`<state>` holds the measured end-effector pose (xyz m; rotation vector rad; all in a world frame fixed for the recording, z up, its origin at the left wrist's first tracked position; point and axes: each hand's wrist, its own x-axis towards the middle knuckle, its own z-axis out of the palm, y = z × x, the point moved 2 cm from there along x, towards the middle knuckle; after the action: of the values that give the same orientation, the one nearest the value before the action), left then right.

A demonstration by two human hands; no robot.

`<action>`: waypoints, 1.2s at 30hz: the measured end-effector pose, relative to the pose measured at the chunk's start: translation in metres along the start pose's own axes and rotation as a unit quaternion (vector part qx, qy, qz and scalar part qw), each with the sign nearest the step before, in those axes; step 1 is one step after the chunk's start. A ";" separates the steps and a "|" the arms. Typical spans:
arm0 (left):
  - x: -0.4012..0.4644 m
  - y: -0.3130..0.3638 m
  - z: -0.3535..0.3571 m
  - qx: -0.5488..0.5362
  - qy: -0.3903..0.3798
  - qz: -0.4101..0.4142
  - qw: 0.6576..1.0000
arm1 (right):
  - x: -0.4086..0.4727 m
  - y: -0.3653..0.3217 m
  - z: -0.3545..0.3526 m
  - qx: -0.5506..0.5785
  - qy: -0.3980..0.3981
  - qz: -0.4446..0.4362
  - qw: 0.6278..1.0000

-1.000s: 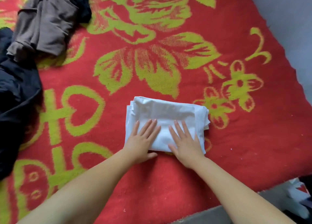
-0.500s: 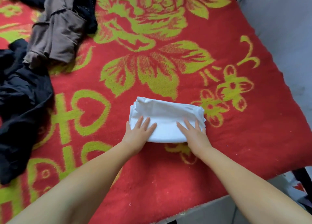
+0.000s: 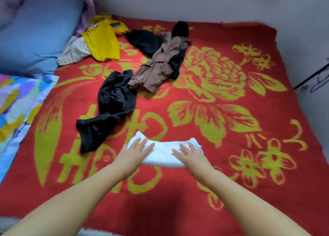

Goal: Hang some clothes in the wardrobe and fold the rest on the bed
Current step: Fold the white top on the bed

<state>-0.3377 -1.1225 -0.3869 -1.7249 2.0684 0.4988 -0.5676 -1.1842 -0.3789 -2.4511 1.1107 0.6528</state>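
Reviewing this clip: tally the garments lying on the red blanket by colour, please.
White, folded under both flat hands: 1
Black: 2 that I can separate; a black piece beside the brown one may belong to either
Brown: 1
Yellow: 1
Cream: 1
Total: 6

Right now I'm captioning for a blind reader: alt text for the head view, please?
Left hand and right hand press flat on a folded white garment on a red floral blanket. Beyond lie unfolded black trousers, a brown garment and a yellow shirt.
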 end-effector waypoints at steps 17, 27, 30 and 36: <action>-0.411 -0.019 0.125 -0.213 0.069 -0.501 0.836 | -0.027 -0.385 -0.041 -0.328 0.010 -0.487 0.809; -0.644 0.105 0.297 -0.268 0.050 -0.644 0.715 | -0.183 -0.600 0.116 -0.436 -0.028 -0.613 0.658; -0.719 0.149 0.346 -0.280 0.065 -0.669 0.686 | -0.242 -0.658 0.174 -0.429 -0.040 -0.657 0.618; -0.832 0.201 0.420 -0.316 0.026 -0.701 0.638 | -0.332 -0.753 0.260 -0.433 -0.057 -0.702 0.562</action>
<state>-0.3715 -0.1723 -0.3137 -3.0072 -0.0357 0.5887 -0.2468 -0.3866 -0.3057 -2.7742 -1.6648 0.7342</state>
